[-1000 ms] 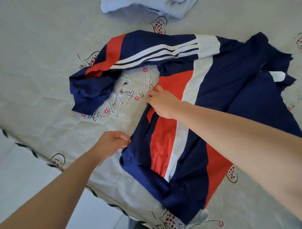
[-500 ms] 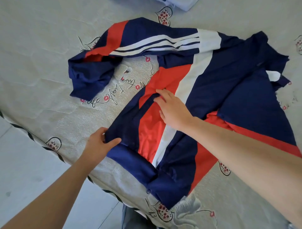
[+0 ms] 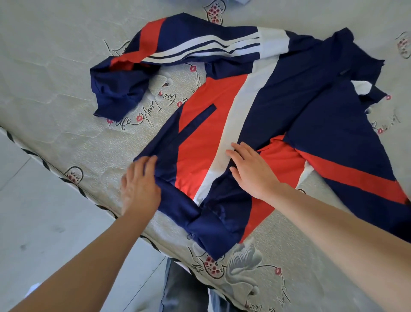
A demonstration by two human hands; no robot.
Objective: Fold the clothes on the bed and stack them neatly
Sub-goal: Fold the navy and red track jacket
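We count one garment: a navy, red and white striped track jacket of smooth synthetic cloth (image 3: pixel 222 124), spread across the pale grey quilted bed cover with printed flowers and script (image 3: pixel 55 73). One sleeve (image 3: pixel 178 46) with three white stripes is bent away to the left, its cuff crumpled on the cover. We see two bare hands and two forearms.

At the top edge a sliver of pale blue fabric (image 3: pixel 241 1) is cut off; we cannot tell what it is. The jacket's right portion runs out of view at the lower right. Its collar region at the far right is bunched and hard to read. Below the mattress edge, grey denim trouser legs (image 3: pixel 184 287) show partly, beside light floor tiles (image 3: pixel 44 211).

Left hand (image 3: pixel 140 184): palm down, fingers fairly straight and slightly blurred, laid on the navy edge of the jacket just above the hem band near the mattress edge. Right hand (image 3: pixel 251 169): flat, fingers spread, pressing on the cloth where the white stripe meets navy and red. Neither hand grips anything; the two lie apart with the red panel between them.
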